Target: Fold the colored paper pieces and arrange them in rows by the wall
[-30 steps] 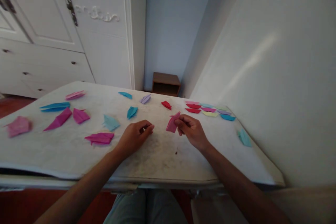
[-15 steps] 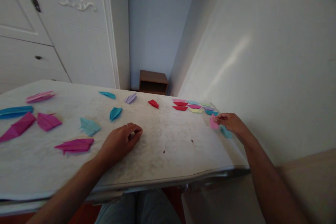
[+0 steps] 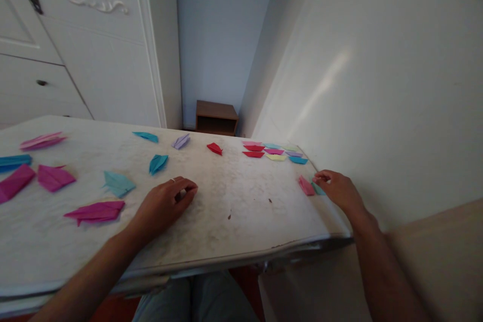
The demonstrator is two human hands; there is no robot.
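My left hand (image 3: 168, 205) rests on the table with its fingers curled in, and nothing shows in it. Near it lie a light blue folded paper (image 3: 118, 184), a teal folded paper (image 3: 158, 164) and a magenta folded paper (image 3: 96, 211). At the table's right edge, my right hand (image 3: 337, 188) has thumb and fingertips drawn together just above a green-teal folded paper (image 3: 318, 189). Whether they touch or grip it I cannot tell. Left of those fingertips, a pink folded paper (image 3: 306, 185) sits on the table, apart from the hand.
Small folded papers in several colours, among them a yellow one (image 3: 276, 157), form rows at the back right. A red folded paper (image 3: 215, 148) and a lilac one (image 3: 181, 141) lie along the far edge. A wall (image 3: 377, 110) borders the right side; a white cabinet (image 3: 101, 60) stands behind.
My right hand has let go of the pink folded paper, which now sits lower on the table beside the green-teal one. My left hand keeps its place; the view has shifted slightly.
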